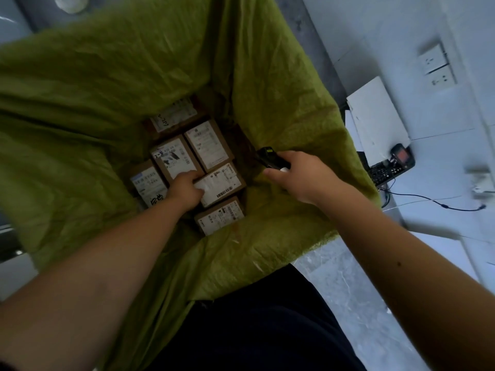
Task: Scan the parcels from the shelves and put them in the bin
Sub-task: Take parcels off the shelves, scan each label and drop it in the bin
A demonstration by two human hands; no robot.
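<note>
Pale grey floor tiles point(348, 285) are showing beneath a tall bin lined with green woven sacking point(80, 116), which is filling most of the view from the left edge inward. Down at the bottom of the sacking, cardboard parcels with white labels are lying flat and packed side by side. Furthest left, one parcel with handwriting on its label point(147, 186) is sitting against the lining; just right of it another parcel point(175, 158) is lying touching its neighbours, with two more behind it point(173, 113) and point(207, 145).

The left hand point(186, 190) is reaching down into the bin, its fingers curling over the left end of a labelled parcel point(221, 183) and gripping it; this parcel is resting on top of the others, tilted slightly, with a barcode showing near its lower edge. Another parcel point(220, 216) is lying just in front of it.

Further right, the right hand point(297, 175) is hovering above the bin's right wall, fingers wrapped round a black handheld scanner point(270, 159) whose head is pointing towards the parcels.

Beyond the bin's right edge, white sheets point(375, 116) are leaning by the wall, a dark device with a red screen point(401, 156) is resting beside them, a black cable point(442, 206) is trailing across the floor, and wall sockets point(436, 65) are mounted above.
</note>
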